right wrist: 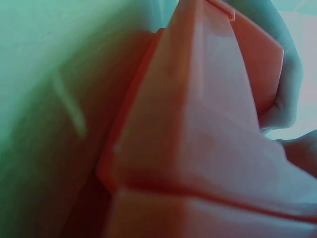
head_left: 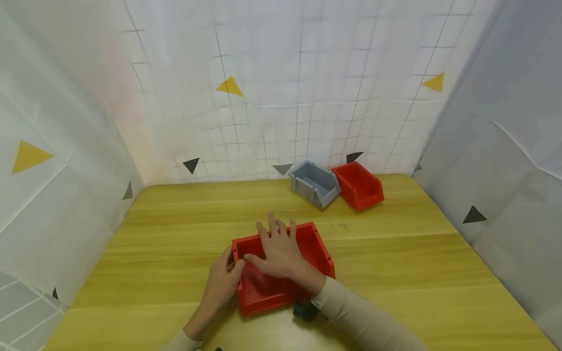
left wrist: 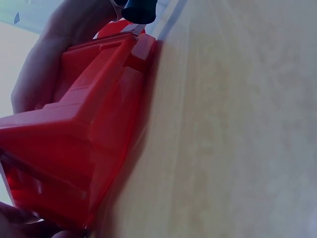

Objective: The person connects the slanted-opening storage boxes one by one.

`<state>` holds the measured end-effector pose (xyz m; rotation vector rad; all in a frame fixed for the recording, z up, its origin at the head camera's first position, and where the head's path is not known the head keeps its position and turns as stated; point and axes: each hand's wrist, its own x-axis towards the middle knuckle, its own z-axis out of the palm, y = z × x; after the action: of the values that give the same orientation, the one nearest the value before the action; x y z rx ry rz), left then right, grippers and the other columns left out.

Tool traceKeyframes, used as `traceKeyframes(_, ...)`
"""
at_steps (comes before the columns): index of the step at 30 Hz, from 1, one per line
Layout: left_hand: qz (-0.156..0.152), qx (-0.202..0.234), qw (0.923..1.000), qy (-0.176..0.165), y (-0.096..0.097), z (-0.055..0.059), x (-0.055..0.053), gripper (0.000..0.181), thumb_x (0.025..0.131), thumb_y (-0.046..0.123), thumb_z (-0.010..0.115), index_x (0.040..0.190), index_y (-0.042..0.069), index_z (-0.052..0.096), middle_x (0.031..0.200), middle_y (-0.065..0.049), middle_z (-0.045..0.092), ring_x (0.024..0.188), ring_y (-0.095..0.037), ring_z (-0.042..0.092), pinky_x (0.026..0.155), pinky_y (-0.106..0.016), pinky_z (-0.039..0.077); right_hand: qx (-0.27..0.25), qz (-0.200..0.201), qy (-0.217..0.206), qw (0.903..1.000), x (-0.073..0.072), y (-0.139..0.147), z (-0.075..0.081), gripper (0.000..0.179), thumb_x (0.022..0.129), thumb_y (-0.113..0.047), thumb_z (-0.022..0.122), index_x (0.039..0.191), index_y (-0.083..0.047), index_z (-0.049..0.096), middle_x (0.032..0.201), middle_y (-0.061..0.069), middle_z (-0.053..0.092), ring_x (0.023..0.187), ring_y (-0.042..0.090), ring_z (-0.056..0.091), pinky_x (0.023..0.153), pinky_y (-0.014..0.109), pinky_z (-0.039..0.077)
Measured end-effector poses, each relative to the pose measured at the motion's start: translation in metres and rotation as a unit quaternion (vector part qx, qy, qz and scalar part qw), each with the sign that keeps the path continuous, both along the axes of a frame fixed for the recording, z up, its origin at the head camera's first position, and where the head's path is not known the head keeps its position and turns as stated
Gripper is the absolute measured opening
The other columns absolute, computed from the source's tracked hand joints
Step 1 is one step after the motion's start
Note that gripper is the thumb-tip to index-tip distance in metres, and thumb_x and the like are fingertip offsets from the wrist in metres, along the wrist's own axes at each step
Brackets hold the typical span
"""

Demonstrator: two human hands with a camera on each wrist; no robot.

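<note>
Two red storage bins (head_left: 263, 306) (head_left: 322, 248) stand side by side on the table, touching each other. My left hand (head_left: 223, 280) grips the left bin's outer side wall, its thumb at the rim and its fingers outside. Over the bins reaches my right hand (head_left: 278, 253), fingers spread and mostly straight across the back rim, thumb pointing left towards the left hand. The left wrist view shows a red bin wall (left wrist: 54, 163) close up, with left fingertips at the lower left corner. Red bin surfaces (right wrist: 213, 129) fill much of the blurred right wrist view.
A grey bin (head_left: 313, 183) and another red bin (head_left: 357, 185) stand together at the back of the wooden table (head_left: 175, 219). White sheeting (head_left: 272, 58) with triangles rises behind and at both sides. A dark wrist camera (head_left: 306, 311) sits below my right wrist.
</note>
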<state>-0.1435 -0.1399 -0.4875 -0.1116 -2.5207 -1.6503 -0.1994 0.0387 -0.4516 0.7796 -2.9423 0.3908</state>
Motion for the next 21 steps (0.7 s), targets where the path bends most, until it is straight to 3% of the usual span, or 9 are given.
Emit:
traceKeyframes(8,0.003,0.003,1.0000,-0.001,0.0006,0.0011,-0.0002,0.046,0.101,0.011,0.057,0.146,0.005,0.055,0.143,-0.013,0.060,0.133,-0.036,0.056,0.105,-0.056,0.046,-0.038,0.003,-0.017,0.9991,-0.0003,0.0025,0.0007,0.091,0.095,-0.063,0.058,0.163,-0.008,0.034,0.170,0.023,0.014,0.150,0.043,0.026,0.118,0.070,-0.002)
traceKeyframes(21,-0.014,0.006,0.9999,0.008,-0.0039,-0.0031,-0.0011,0.046,0.103,0.011,0.059,0.148,0.007,0.053,0.144,-0.015,0.059,0.131,-0.040,0.056,0.105,-0.058,0.046,-0.051,0.003,-0.010,0.9987,-0.0008,0.0035,-0.0012,0.083,0.096,-0.058,0.062,0.160,-0.008,0.041,0.166,0.025,0.024,0.148,0.042,0.028,0.118,0.070,0.002)
